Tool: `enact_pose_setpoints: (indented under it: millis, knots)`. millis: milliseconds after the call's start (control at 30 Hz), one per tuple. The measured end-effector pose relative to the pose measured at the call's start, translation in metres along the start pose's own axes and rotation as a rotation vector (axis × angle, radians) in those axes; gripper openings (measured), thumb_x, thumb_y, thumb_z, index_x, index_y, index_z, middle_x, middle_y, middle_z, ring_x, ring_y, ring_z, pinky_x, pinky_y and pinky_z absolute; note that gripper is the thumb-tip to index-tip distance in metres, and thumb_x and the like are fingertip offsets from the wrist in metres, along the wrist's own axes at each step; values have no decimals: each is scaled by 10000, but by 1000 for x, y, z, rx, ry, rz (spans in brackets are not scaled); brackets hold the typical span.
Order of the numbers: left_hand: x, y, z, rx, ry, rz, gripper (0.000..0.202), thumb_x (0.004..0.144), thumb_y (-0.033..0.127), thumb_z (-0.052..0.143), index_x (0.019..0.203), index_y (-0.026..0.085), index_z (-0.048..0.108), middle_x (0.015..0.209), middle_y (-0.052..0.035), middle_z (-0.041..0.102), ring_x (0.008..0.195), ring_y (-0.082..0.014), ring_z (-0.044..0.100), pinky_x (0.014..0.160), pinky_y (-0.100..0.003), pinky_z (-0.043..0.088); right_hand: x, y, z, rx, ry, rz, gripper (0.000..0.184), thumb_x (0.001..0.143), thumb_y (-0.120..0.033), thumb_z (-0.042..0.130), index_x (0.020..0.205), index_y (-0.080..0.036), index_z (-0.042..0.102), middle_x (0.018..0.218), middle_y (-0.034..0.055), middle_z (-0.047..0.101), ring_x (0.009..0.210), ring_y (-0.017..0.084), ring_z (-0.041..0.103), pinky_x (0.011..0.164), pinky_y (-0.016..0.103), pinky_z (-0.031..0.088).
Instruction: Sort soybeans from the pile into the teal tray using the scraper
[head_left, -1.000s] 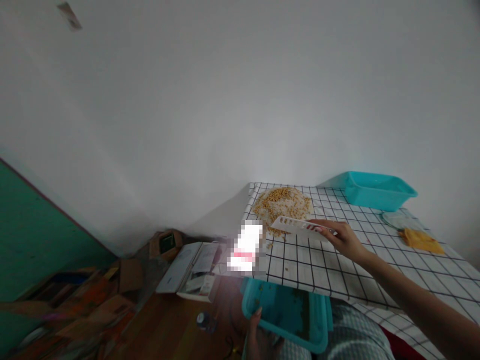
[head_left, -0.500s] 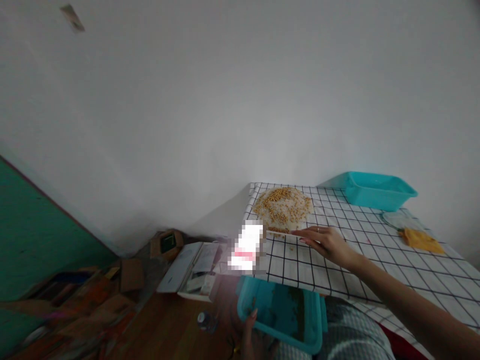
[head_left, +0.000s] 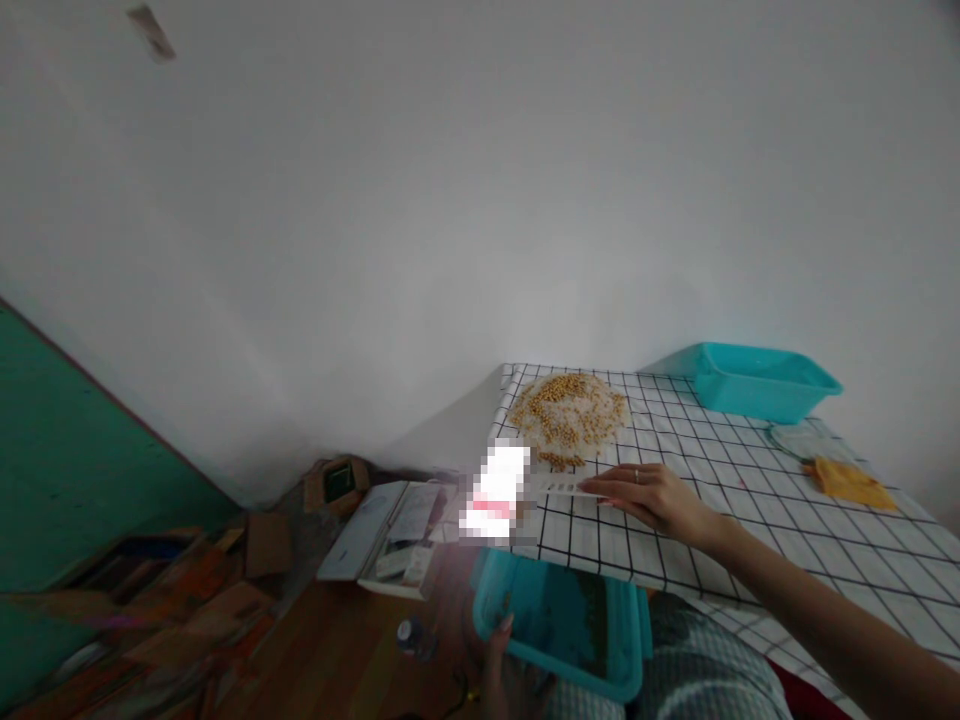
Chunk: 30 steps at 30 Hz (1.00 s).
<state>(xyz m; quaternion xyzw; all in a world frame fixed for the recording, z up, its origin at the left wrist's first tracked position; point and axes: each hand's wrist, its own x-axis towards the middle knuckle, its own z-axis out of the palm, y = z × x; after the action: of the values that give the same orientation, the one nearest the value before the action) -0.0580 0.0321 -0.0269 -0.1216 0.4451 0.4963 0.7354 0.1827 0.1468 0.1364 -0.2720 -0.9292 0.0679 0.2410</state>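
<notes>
My right hand (head_left: 654, 496) reaches across the checked tablecloth (head_left: 750, 520) and grips a flat white card (head_left: 559, 485), holding it low against the cloth just in front of a pile of yellowish grains (head_left: 570, 412). A few grains lie along the card's far edge. My left hand (head_left: 501, 660) is under the table's front edge, gripping the rim of a turquoise tray (head_left: 559, 625) held below the edge. Only part of the left hand's fingers shows.
A second turquoise tray (head_left: 765, 380) stands at the table's far right by the wall. A yellow cloth (head_left: 851, 483) and a clear bag (head_left: 799, 440) lie near it. Boxes and papers (head_left: 375, 540) clutter the wooden floor on the left.
My right hand has lowered the card from a raised tilt to the cloth and drawn it toward the table's front edge. The tray in my left hand has shifted slightly left.
</notes>
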Motion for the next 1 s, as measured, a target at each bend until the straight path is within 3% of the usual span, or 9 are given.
enact_pose_setpoints:
  millis: [267,600,767,1000]
  knots:
    - [3,-1,-2,41,20,24,592,720,432,565,1278,332,395,912,-42,674,806,-245,642,663,-360,467,-7,-14,0,-107,-23,-133,388,917,-228,471,1305,-222,468,1169,48,637,1041,149,596,843,300,508]
    - [3,-2,-3,71,20,80,586,703,428,594,1257,368,413,987,-22,660,850,-245,641,677,-363,478,-19,-33,-1,-236,-62,-260,398,898,-228,510,1294,-209,482,1167,62,640,1086,178,577,872,327,507]
    - [7,0,-5,70,20,31,616,686,447,608,1262,312,434,1011,-66,672,877,-261,640,674,-358,471,-23,-40,-2,-234,-49,-322,387,874,-245,553,1258,-208,517,1158,70,644,1057,184,596,839,323,526]
    - [0,3,-1,75,1,52,598,716,417,589,1277,298,418,986,-65,686,850,-266,647,683,-371,477,-27,-48,-8,-172,-45,-320,401,863,-246,569,1257,-187,514,1163,69,642,1074,172,584,853,305,518]
